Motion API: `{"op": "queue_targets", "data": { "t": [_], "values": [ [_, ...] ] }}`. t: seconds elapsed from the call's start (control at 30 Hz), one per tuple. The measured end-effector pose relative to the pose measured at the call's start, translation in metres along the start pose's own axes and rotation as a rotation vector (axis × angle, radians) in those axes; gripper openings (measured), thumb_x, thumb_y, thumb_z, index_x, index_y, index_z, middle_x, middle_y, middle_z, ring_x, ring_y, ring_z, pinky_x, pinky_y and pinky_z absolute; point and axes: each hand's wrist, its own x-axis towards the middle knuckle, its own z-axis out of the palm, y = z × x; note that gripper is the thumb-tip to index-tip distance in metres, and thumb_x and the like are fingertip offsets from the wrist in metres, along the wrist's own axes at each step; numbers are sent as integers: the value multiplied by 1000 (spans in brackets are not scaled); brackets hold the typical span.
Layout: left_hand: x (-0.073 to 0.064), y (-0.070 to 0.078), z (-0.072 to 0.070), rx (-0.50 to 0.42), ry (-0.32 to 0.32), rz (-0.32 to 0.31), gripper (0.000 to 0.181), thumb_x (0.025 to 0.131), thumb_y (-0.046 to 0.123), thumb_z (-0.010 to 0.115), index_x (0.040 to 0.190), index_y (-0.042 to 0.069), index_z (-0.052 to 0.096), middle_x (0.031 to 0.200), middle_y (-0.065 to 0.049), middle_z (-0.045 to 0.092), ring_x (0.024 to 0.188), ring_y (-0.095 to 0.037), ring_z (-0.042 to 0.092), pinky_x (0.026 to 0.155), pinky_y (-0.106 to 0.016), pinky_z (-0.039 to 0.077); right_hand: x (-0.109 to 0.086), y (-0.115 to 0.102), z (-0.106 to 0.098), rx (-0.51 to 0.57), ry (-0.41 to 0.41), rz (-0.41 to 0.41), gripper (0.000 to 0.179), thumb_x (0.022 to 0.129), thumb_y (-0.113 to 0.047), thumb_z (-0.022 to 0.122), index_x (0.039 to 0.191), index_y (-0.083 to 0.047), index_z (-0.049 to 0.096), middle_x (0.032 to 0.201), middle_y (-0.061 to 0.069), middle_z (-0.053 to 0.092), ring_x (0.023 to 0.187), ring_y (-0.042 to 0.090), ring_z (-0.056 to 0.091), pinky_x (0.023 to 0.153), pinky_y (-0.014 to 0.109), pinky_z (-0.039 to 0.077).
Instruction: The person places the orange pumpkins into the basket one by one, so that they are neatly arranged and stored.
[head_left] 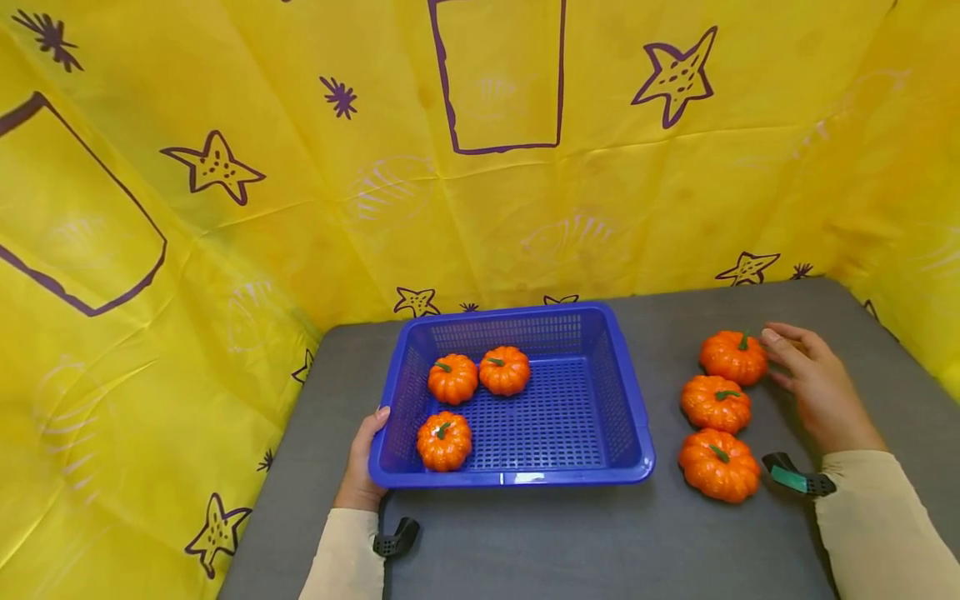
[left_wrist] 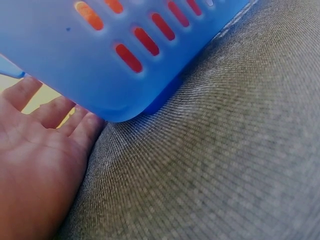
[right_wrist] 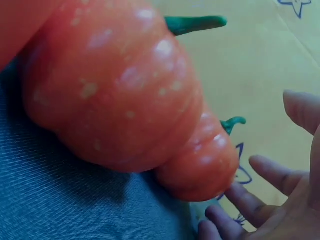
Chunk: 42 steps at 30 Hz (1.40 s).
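Your left hand [head_left: 363, 464] is gripping the blue plastic basket [head_left: 442, 480]; your spread right hand [head_left: 821, 392] is flanking the farthest glossy orange pumpkin [head_left: 729, 360], pickup seemingly requiring closing.

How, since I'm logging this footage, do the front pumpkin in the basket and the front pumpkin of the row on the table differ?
The basket's front pumpkin sits inside the blue basket; the row's front pumpkin rests on the grey table. In the head view, the basket's front pumpkin looks smaller and rounder, the row's front pumpkin larger and broader. Both are orange and ribbed, with a green stem.
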Motion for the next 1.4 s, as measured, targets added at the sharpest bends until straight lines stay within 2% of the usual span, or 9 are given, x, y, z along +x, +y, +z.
{"op": "queue_targets", "data": {
  "t": [0.17,0.23,0.3,0.43,0.57,0.8,1.0,1.17,1.4],
  "values": [
    [0,-1,-2,-13,-8,4,61,107,44,41,156,8,41,131,-6,66,110,-18,66,94,-36,55,2,5,5,-237,5,2,27,114,-36,59,140,-35,54,128,-16,52,114,0,50,86,16,42],
    [-1,-1,-2,-16,-7,5,60,107,44,41,155,9,42,130,-6,66,109,-18,66,93,-36,56,3,6,8,-311,5,0,33,113,-39,59,145,-33,52,131,-14,51,114,2,48,85,17,42],
    [-1,-1,-3,-12,-3,5,61,107,44,41,156,8,41,130,-6,66,109,-18,66,93,-36,56,4,7,10,-359,7,0,40,112,-40,60,149,-30,51,136,-6,51,117,5,48,86,16,40],
    [-1,0,-2,-2,-2,7,66,106,45,41,159,5,36,131,-7,65,110,-19,66,93,-36,56,6,11,12,-398,12,7,59,111,-39,62,161,-14,45,152,20,44,126,20,45,86,14,38],
    [-1,-1,-2,9,-9,11,70,107,45,40,162,4,32,134,-7,64,112,-20,65,94,-37,55,7,14,12,-450,6,25,76,109,-39,67,168,-4,34,159,31,36,131,28,42,87,14,36],
    [-1,-1,-2,13,-12,25,69,107,45,39,161,4,34,133,-7,64,111,-19,65,93,-36,55,5,17,14,-466,-33,8,86,106,-35,73,169,1,27,154,26,40,123,18,45,85,9,37],
    [0,-1,-1,18,-10,27,68,107,45,39,161,3,35,133,-8,64,111,-19,65,93,-36,55,4,18,14,-469,-52,8,87,106,-33,74,169,3,25,155,27,39,123,17,45,85,9,38],
    [1,-1,0,17,-3,21,69,107,44,39,161,3,34,133,-8,64,110,-19,65,93,-36,55,4,19,13,-503,-27,11,86,106,-35,74,166,6,28,155,29,40,121,21,46,82,10,38],
    [-1,0,1,16,5,8,72,107,45,40,163,0,32,133,-8,65,111,-20,65,94,-37,55,3,17,10,-464,22,10,83,106,-33,74,166,5,30,149,22,45,116,15,48,83,11,40]
  ]
}}
